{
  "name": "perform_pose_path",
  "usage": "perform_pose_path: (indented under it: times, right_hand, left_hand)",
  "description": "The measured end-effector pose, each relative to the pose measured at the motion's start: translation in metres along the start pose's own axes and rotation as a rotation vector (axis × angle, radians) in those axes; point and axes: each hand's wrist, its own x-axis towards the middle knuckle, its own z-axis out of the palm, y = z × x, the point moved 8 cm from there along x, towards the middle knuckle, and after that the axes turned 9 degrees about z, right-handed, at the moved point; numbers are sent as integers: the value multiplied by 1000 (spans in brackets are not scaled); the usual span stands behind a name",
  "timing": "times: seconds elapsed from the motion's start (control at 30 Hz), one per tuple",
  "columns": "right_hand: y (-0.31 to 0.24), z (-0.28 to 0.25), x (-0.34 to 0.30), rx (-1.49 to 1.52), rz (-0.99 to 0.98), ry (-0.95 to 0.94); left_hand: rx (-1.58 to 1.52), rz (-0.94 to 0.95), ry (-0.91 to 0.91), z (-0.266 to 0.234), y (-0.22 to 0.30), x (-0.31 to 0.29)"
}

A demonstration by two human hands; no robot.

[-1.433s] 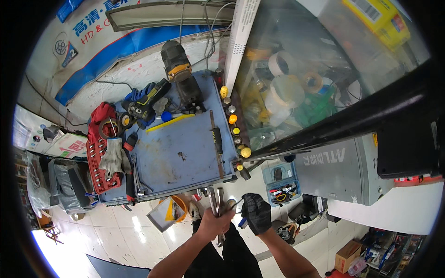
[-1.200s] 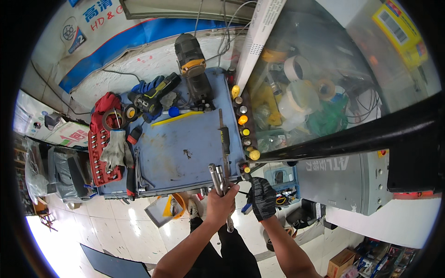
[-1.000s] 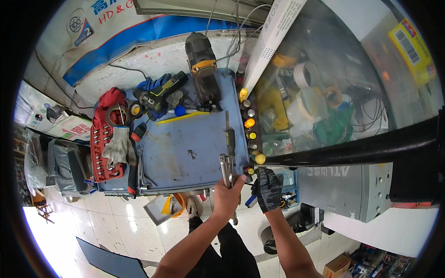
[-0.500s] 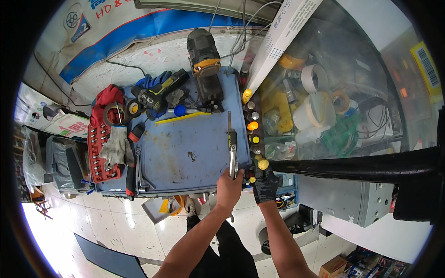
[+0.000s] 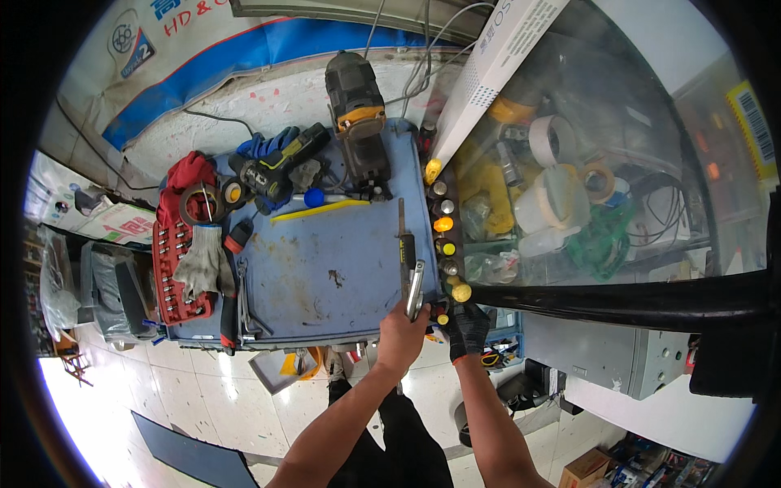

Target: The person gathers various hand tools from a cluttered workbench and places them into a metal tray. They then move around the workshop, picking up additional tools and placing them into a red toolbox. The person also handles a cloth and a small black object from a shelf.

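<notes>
At the left of the frame, a red socket case is lying on the blue tray top, and a grey glove is covering part of it. Toward the upper middle, a green-and-black cordless drill is resting left of a black power tool. At lower centre, the bare left hand is wrapping its fingers around a chrome tool, which is slanting up over the tray's lower right corner, beside the black grip of a thin-bladed tool. Just rightward, the gloved right hand is sitting below a row of tool handles; the lowest handles are hiding its fingertips, so whether it is pinching anything cannot be told. A black bar is running from above that hand to the right edge.

The grey glove is showing a crumpled knit, the tray top brown stains, and the chrome tool a slim, shiny body. The handles are ending in rounded yellow, orange and metallic caps; the black bar is gleaming smoothly.
</notes>
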Motion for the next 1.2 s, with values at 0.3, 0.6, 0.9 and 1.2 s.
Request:
perform_pose_path:
  times: [0.3, 0.6, 0.9, 1.2]
  right_hand:
    - [-12, -2, -11, 217, 14, 35]
    - [-106, -41, -81, -12, -292, 70]
    - [-69, 28, -168, -174, 107, -789]
    - [-66, 82, -215, -68, -57, -1081]
  left_hand:
    - [-44, 67, 11, 0, 7, -1]
    - [-458, -192, -135, -11, 12, -41]
    - [-1108, -504, -172, -60, -31, -125]
    - [-1178, -591, -117, -114, -66, -156]
